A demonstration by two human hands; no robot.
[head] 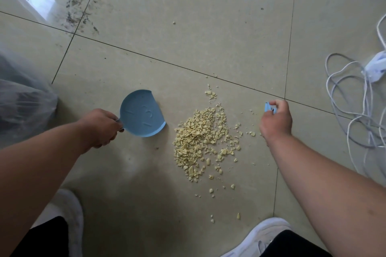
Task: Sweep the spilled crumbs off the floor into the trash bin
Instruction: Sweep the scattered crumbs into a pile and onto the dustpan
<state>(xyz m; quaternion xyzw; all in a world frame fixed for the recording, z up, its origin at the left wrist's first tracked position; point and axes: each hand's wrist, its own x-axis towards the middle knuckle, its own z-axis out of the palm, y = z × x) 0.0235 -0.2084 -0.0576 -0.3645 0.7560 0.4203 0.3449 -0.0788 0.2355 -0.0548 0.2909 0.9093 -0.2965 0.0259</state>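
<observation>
Far left: a trash bin lined with a clear plastic bag (23, 98), partly out of frame. Left hand (100, 127) is wrapped around the handle of a blue dustpan (142, 113), whose lip rests on the floor (208, 27) facing right, just short of the pile. Embossed marks inside the pan, not readable. Crumbs (200, 142), pale yellow, sit in one loose heap in the middle of the floor between the two hands, with strays trailing toward the white shoes (259, 238). Right hand (275, 119) pinches a small blue brush (268, 108), mostly hidden by the fingers, on the far side of the heap. White cables (355, 98) lie at the right edge, dark dirt smudges at upper left.

Step, as judged: gather phase, nothing in the pan yet. Next move calls for brushing leftward into the pan lip, pan pressed flat so bits don't slip under; then tip into the bin. No brands visible.
</observation>
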